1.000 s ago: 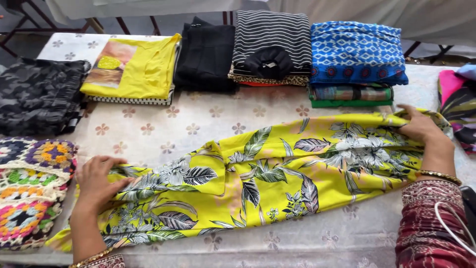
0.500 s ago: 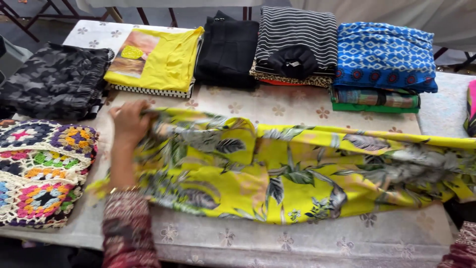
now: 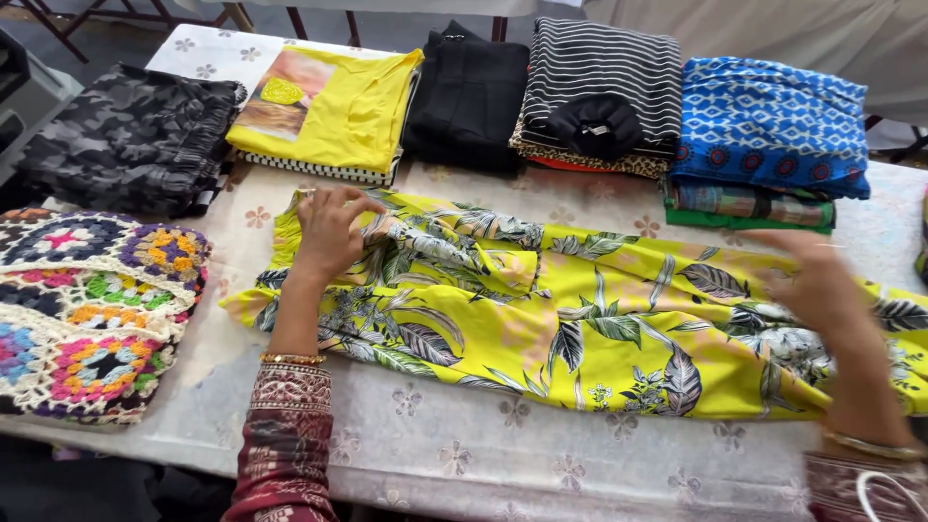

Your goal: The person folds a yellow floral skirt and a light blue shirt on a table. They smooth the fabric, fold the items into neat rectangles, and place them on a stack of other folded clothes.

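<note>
The surface [image 3: 503, 454] has a pale flower cloth, with folded clothes [image 3: 599, 92] stacked along the back. My left hand [image 3: 329, 232] pinches the top edge of the yellow leaf cloth [image 3: 580, 319] lying across the middle. My right hand [image 3: 822, 290] is blurry, so I cannot tell its grip. The cloth is bunchy and could slip crooked or wrinkle more if I tug unevenly.

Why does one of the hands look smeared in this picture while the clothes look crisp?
In the head view, the right hand is motion-blurred above the yellow leaf-print fabric; the left hand, resting on that fabric, is sharp. Light is soft and even, with faint shadows and no glare on the floral tablecloth.
</note>
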